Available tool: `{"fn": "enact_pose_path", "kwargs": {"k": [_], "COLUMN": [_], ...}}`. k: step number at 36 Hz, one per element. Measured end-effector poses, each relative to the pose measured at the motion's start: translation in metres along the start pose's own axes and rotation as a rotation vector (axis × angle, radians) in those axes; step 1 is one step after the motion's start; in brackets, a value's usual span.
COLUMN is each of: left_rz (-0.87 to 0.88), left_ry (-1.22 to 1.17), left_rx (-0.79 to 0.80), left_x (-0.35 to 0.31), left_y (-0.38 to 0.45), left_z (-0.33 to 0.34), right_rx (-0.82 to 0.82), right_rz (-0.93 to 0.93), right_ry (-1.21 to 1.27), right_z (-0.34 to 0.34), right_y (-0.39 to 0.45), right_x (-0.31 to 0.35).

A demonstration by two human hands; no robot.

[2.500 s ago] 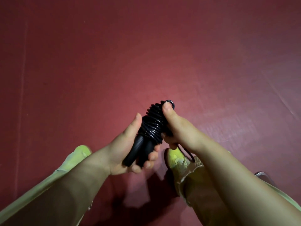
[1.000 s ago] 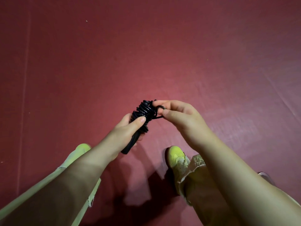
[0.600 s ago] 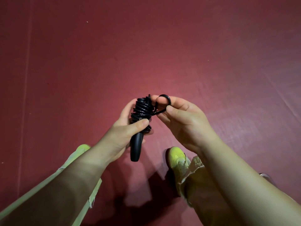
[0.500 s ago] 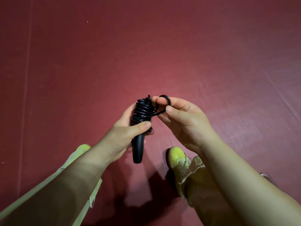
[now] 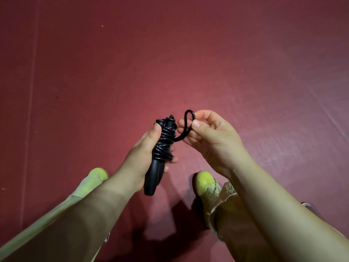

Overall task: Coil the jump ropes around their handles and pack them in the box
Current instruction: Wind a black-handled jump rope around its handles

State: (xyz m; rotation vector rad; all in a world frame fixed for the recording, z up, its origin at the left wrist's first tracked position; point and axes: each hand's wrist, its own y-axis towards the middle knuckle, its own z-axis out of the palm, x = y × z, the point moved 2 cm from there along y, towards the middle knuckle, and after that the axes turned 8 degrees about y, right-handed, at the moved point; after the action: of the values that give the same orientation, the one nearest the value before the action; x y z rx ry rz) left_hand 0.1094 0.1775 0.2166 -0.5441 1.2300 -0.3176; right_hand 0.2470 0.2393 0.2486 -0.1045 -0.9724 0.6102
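Over red floor [image 5: 113,82], left hand [image 5: 143,157] gripping coiled jump rope [image 5: 163,144], right hand [image 5: 211,135] pinching its loop [image 5: 188,118].

Compared with a couple of seconds ago, your left hand [image 5: 145,157] now holds the black handles [image 5: 154,176] nearly upright instead of slanted, thumb pressed high on the coiled rope [image 5: 164,140] rather than lying beside it. Your right hand [image 5: 211,137] is off the coil, where its thumb lay along the windings, and sits just to its right. It now pinches a free loop of rope [image 5: 188,118] that stands taller and more open than half a second ago.
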Motion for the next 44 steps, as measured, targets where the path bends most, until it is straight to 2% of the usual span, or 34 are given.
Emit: {"fn": "enact_pose_path", "kwargs": {"k": [9,13,18,28,33,44], "left_rz": [-0.037,-0.038,0.027,-0.014,-0.056,-0.015], "left_ry": [-0.066,-0.085,-0.089,-0.088,-0.028,0.091], "left_rx": [0.104,0.167,0.323,0.461,0.416,0.38], "left_x": [0.002,0.002,0.001,0.003,0.004,-0.002], "left_y": [-0.002,-0.004,-0.006,-0.006,-0.005,-0.007], "left_z": [-0.002,-0.002,-0.002,-0.007,-0.012,-0.018], "right_rx": [-0.106,-0.011,0.146,0.237,0.245,0.231], "right_rz": [0.226,0.342,0.448,0.547,0.566,0.577], "right_ry": [-0.05,-0.102,-0.13,-0.22,-0.283,-0.343], "right_z": [-0.004,-0.005,-0.008,-0.009,-0.011,-0.011], "right_y": [0.001,-0.001,-0.003,-0.006,-0.008,-0.007], "right_x": [0.004,0.008,0.015,0.02,0.02,0.016]}}
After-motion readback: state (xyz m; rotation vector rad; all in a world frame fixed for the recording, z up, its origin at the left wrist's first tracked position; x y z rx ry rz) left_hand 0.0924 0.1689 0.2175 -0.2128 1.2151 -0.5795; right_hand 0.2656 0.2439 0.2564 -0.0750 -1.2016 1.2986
